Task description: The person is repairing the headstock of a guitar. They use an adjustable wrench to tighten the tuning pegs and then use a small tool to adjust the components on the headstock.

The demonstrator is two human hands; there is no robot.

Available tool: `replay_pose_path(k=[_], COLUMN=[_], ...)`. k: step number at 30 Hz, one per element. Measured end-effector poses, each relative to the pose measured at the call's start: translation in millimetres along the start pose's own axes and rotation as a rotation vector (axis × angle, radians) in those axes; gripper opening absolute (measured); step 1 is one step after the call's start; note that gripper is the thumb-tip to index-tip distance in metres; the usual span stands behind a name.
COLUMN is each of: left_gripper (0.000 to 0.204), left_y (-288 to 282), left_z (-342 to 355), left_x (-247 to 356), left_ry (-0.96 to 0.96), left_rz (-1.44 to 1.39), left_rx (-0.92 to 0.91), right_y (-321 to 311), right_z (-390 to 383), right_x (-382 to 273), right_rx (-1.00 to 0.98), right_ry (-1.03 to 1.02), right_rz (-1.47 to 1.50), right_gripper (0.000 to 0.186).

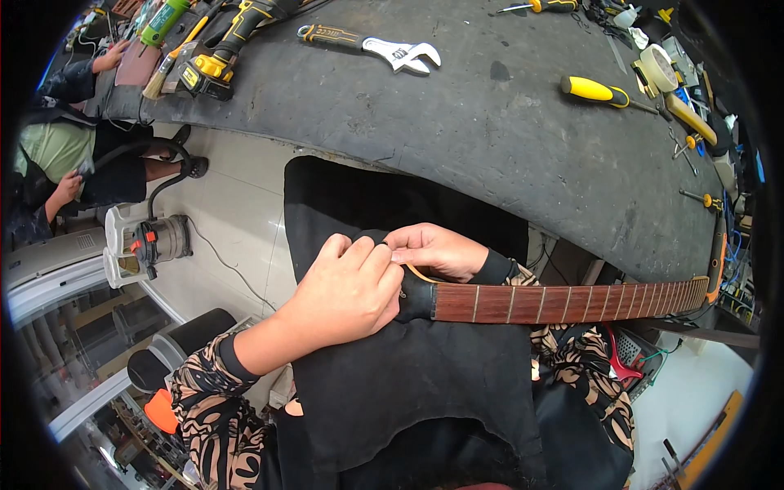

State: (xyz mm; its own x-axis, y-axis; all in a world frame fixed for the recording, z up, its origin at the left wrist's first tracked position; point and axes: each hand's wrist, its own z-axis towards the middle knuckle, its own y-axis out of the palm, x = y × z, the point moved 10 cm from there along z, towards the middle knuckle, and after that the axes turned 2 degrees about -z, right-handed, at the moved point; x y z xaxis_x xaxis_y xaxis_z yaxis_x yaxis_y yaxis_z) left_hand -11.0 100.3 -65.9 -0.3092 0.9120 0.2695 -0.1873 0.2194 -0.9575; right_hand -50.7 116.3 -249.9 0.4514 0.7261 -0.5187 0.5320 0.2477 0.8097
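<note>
A guitar neck (563, 304) with a reddish-brown fretted fingerboard lies across my lap, its black headstock (418, 296) toward my left. My left hand (347, 286) is closed over the headstock, with its fingertips hidden behind the knuckles. From the far side comes my right hand (441, 251), thumb and fingers pinched together at the headstock's edge, close against the left fingers. Whatever small part sits in that pinch is hidden. A black apron (408, 376) spreads under the neck and over my lap.
On the dark workbench (490, 131) lie an adjustable wrench (371, 47), a yellow-handled screwdriver (600, 91), a cordless drill (233, 49) and a brush (159, 77). Tools crowd its right edge. At left, a person (61, 159) stands by a vacuum cleaner (155, 245).
</note>
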Motion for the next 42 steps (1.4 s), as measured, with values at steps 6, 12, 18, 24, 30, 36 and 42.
replay_pose_path(k=[6,12,18,24,30,36,42], left_gripper=[0.025,0.023,0.020,0.024,0.027,0.025,0.024], left_y=[0.8,11.3,26.5,8.3,5.0,8.6,15.6], left_z=[5.4,3.6,-2.5,2.5,2.4,9.6,3.4], left_x=[-0.1,-6.2,-14.1,-7.8,2.8,-0.6,-8.1], left_ry=[0.031,-0.012,-0.173,-0.053,0.118,0.120,-0.075], left_rz=[-0.018,-0.095,-0.101,-0.016,0.050,-0.076,-0.058], left_rx=[-0.016,0.014,-0.064,0.010,-0.072,-0.062,0.029], right_y=[7.6,6.0,2.8,-1.3,0.2,7.6,6.3], right_z=[-1.6,-15.4,-29.2,-23.2,0.0,-0.3,-25.3], right_x=[-4.9,-10.6,-27.1,-14.8,1.2,-3.2,-17.6], right_rx=[-0.009,0.012,-0.044,0.038,0.018,0.016,-0.024], right_ry=[0.026,-0.033,-0.292,-0.066,0.020,-0.034,-0.096], right_rz=[-0.012,0.022,-0.081,0.022,0.017,-0.012,-0.016], right_gripper=[0.026,0.023,0.020,0.018,0.022,0.028,0.020])
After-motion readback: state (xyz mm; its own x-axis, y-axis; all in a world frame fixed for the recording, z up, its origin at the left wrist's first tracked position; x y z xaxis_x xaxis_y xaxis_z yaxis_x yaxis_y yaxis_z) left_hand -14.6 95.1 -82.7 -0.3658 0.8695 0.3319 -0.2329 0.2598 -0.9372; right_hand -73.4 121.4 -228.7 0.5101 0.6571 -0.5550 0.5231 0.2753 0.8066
